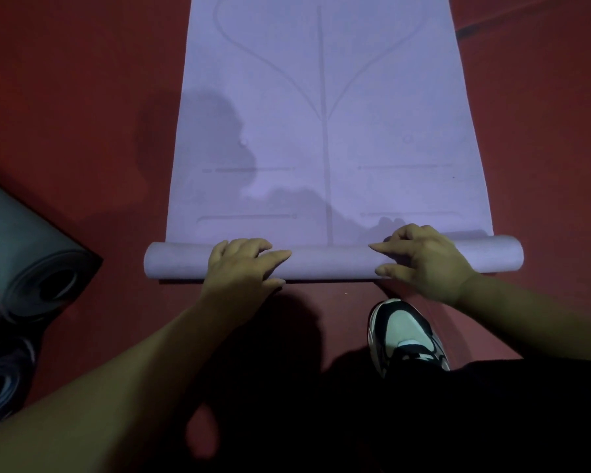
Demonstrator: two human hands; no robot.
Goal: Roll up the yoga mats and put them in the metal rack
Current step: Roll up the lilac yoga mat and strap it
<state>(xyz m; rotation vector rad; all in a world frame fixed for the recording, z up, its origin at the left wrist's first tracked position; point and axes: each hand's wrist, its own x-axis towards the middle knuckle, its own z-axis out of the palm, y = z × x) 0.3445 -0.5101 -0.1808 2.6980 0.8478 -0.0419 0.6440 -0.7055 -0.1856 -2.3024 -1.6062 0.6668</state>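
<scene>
A lilac yoga mat (328, 124) lies flat on the red floor and runs away from me, with faint line markings on it. Its near end is wound into a thin roll (331, 262) lying crosswise. My left hand (243, 268) rests on top of the roll left of its middle, fingers curved over it and thumb at the near side. On the roll's right part sits my right hand (423, 261), fingers bent over the top, forefinger and thumb pointing left. The metal rack is out of view.
At the left edge lie rolled dark grey mats (38, 268), their open ends toward me, with more rolls (0, 377) below them. My black-and-white shoe (403, 336) stands on the red floor (543, 148) just behind the roll, under my right hand.
</scene>
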